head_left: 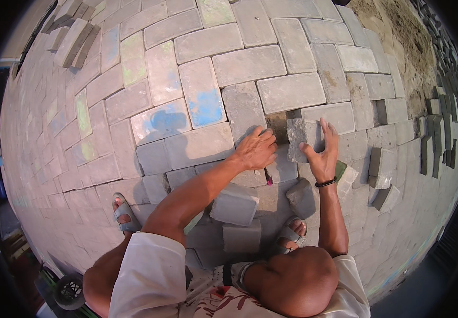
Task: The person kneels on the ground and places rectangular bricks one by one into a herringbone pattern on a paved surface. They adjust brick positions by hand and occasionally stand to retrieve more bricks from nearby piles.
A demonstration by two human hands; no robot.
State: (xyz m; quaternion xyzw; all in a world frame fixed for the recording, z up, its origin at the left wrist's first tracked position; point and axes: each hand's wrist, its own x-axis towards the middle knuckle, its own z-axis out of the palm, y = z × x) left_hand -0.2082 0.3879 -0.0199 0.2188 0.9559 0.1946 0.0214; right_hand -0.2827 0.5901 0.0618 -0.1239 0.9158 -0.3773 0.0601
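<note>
My right hand (323, 155) grips a broken grey paving block (302, 139), thumb on the near side and fingers along its right edge. The block's left face is rough and jagged. It stands tilted up beside a small sandy gap (277, 127) in the paving. My left hand (256, 148) is at the gap's left side, fingers bent together at its edge; anything they hold is hidden. Just below that hand lies another grey block (282, 165), with a small pink scrap (269, 181) by its corner.
Loose blocks lie between my feet and hands, including a large one (234, 203), a squarish one (241, 237) and a broken one (301, 198). More stand at right (381, 168) and upper left (75, 42). Laid paving (291, 90) stretches ahead; bare sand (398, 42) borders it.
</note>
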